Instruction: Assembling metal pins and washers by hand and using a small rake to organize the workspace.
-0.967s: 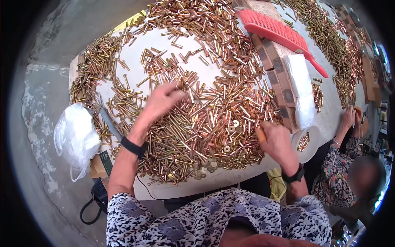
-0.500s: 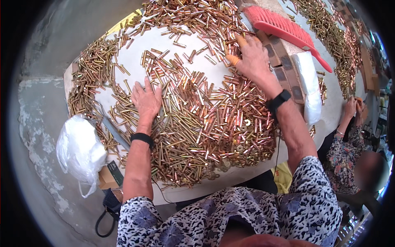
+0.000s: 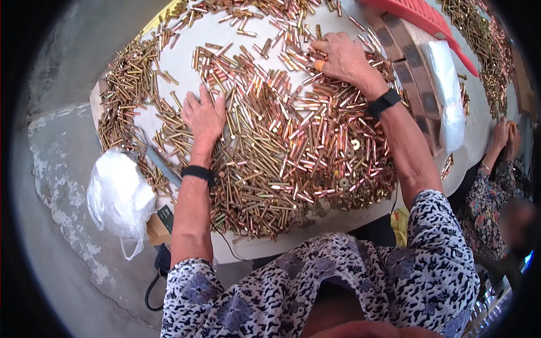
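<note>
A broad heap of brass-coloured metal bolts (image 3: 270, 146) covers much of the white tabletop (image 3: 180, 62), with a few washers (image 3: 344, 183) near its front right. My left hand (image 3: 204, 116) rests on the heap's left part, fingers spread, gripping nothing. At the heap's far right, my right hand (image 3: 345, 61) lies over bolts with its fingers apart and slightly bent. Orange covers wrap some of its fingers, and bolts lie against the fingertips. What is under the palm is hidden. Each wrist has a black band.
A red brush (image 3: 428, 22) and a roll of clear plastic bags (image 3: 445, 96) lie by brown blocks (image 3: 414, 84) on the right. A white plastic bag (image 3: 119, 194) sits at the left edge beside a small box (image 3: 160, 225). A co-worker's hands (image 3: 506, 136) are at far right.
My right hand has drawn nearer along the right side, and bolts there have shifted with it from the far pile into the near heap. My left hand stays on the heap. The view has shifted.
</note>
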`<action>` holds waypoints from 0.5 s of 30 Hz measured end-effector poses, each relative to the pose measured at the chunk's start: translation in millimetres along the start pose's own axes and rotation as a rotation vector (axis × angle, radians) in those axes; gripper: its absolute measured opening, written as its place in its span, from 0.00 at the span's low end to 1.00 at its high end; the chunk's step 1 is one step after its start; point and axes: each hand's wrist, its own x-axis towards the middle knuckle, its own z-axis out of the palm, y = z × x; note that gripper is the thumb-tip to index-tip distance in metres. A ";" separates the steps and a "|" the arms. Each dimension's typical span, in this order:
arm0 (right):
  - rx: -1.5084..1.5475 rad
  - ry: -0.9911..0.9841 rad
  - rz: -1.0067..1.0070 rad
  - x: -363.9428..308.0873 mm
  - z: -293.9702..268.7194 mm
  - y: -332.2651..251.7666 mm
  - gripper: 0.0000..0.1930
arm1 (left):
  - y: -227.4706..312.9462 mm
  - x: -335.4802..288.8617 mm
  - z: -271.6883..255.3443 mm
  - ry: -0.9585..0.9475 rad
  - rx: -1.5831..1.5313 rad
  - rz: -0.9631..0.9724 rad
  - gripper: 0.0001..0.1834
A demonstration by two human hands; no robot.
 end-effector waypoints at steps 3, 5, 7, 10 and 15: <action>0.094 -0.115 -0.058 -40.8 -14.0 -11.0 0.19 | -4.0 11.4 -13.7 -0.081 0.056 0.022 0.39; 0.134 -0.164 -0.090 -67.6 -27.4 -5.1 0.18 | 11.4 33.6 -35.2 -0.263 0.041 -0.019 0.43; 0.262 -0.205 -0.147 -88.8 -41.8 -14.8 0.16 | -10.1 64.2 -41.1 -0.273 -0.161 -0.195 0.48; 0.448 -0.223 -0.193 -115.9 -67.0 -17.8 0.16 | -27.0 91.8 -22.6 -0.025 -0.202 -0.159 0.52; 0.139 0.203 0.010 -109.7 -45.0 34.1 0.20 | 47.4 71.6 12.9 0.066 -0.204 0.072 0.47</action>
